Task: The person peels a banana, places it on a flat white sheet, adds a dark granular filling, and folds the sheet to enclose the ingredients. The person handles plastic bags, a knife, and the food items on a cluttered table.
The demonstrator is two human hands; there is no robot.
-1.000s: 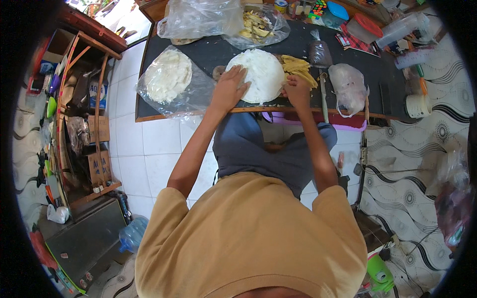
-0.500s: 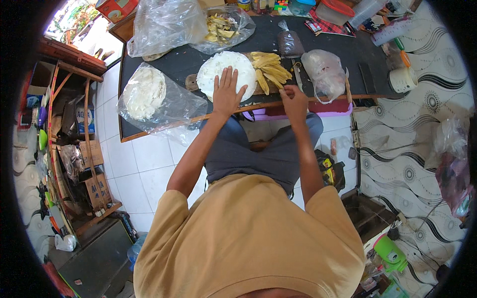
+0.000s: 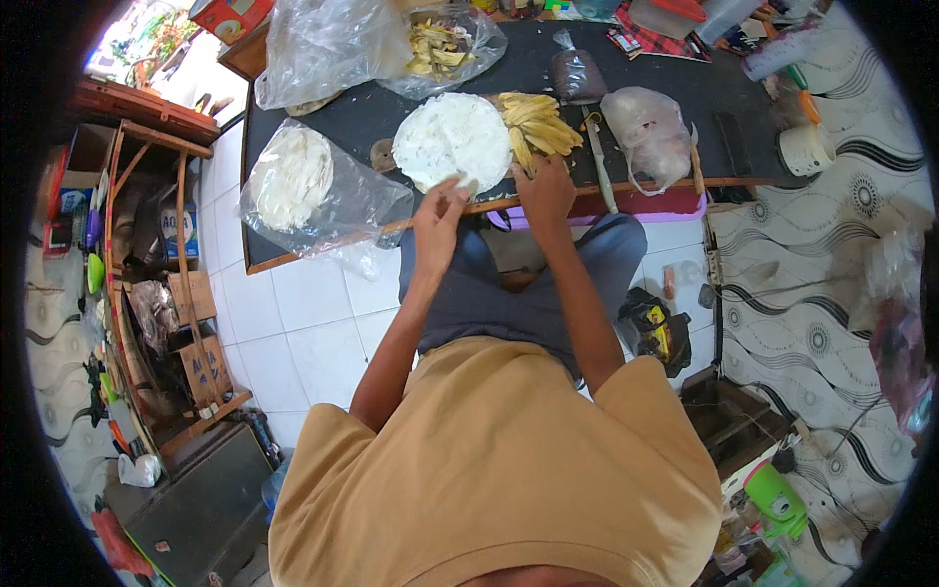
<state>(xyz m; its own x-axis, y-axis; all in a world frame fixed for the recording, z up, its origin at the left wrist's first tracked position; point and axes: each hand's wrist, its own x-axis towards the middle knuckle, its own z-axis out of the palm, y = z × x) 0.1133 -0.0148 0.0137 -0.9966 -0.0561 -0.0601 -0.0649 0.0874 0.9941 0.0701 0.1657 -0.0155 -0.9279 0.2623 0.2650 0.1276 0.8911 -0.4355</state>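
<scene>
A round stack of thin white wrappers (image 3: 452, 142) lies near the table's front edge. At its near rim, the thumb and fingers of my left hand (image 3: 440, 223) pinch the edge of the top wrapper. Yellow sliced bananas (image 3: 538, 125) lie in a pile just right of the stack. My right hand (image 3: 548, 196) is at the near end of that pile, close to the wrappers' right rim. Its fingers are bent and closed; what they hold is hidden. Right of the bananas, a knife (image 3: 599, 161) lies with its handle over the table edge.
More white wrappers (image 3: 293, 181) lie in clear plastic at the left. Behind are a large plastic bag (image 3: 333, 54), an open bag of yellow pieces (image 3: 437, 49) and a bag of dark brown contents (image 3: 577, 76). A tied plastic bag (image 3: 646, 132) and a white tub (image 3: 807, 149) stand right.
My left hand has slid from flat on the wrapper stack back to its near edge, its fingers closing. My right hand has moved left along the bananas toward the stack.
</scene>
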